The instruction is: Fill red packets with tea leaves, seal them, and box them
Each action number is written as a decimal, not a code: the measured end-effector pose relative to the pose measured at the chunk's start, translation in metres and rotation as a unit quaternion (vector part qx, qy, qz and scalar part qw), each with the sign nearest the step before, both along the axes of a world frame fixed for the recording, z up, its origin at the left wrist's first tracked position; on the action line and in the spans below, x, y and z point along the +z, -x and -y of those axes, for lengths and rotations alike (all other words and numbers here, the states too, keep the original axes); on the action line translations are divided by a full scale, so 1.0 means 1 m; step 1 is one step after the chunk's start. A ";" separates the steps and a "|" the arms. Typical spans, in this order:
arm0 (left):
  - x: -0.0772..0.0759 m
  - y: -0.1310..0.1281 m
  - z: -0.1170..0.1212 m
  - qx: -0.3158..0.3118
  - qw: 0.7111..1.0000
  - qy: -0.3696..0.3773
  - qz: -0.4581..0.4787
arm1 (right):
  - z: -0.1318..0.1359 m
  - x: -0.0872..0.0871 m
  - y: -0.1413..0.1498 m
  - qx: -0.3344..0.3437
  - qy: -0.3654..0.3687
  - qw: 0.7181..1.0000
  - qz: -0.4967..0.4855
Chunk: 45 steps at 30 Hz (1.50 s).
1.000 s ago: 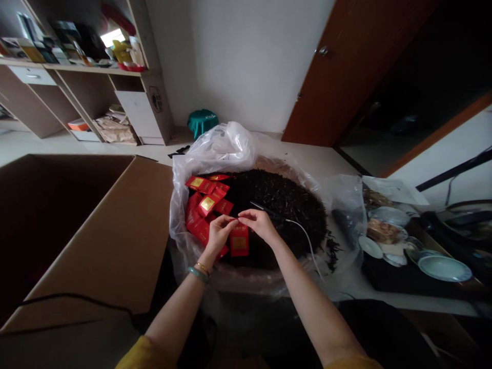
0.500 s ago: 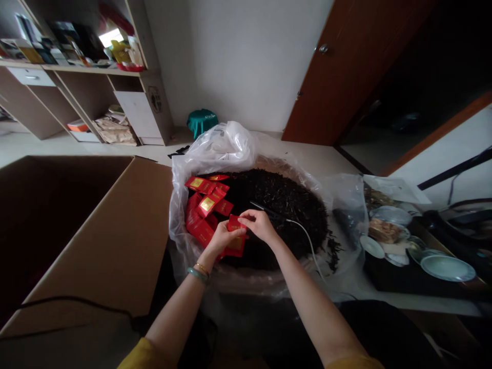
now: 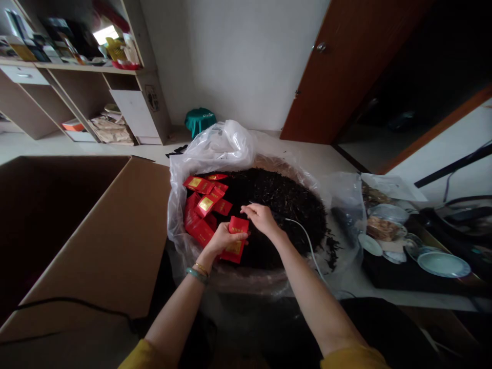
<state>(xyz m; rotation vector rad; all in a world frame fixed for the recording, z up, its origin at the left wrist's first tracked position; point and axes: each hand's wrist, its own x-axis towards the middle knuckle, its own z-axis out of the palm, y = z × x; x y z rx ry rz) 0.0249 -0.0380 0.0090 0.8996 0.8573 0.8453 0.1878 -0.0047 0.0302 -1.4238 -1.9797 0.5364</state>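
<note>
Right hand (image 3: 263, 219) is coming off the red packet (image 3: 239, 224), leaving the left hand (image 3: 222, 239) alone carrying it | left thumb is pressing across its front, above dark leaves (image 3: 295, 202), beside heaped sachets (image 3: 197, 225) | right fingers are curling near the white cord (image 3: 307, 241), whether pinching anything I cannot tell

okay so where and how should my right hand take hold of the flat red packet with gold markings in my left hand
Probably pinch the flat red packet with gold markings by its top edge, coming from the right, where your bare right hand is. That end shows uncovered, while the thumb of your bare left hand crosses the packet lower down.
</note>
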 end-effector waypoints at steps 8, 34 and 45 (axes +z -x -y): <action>-0.003 -0.001 -0.004 0.101 0.995 -0.004 0.015 | -0.004 -0.029 -0.037 -0.163 0.048 0.923 0.346; -0.011 -0.002 -0.005 0.083 0.994 -0.069 -0.005 | 0.018 0.034 -0.012 0.090 0.086 0.991 0.043; -0.010 -0.003 -0.006 0.082 0.996 -0.043 0.009 | 0.018 0.032 -0.006 0.055 0.045 0.993 0.091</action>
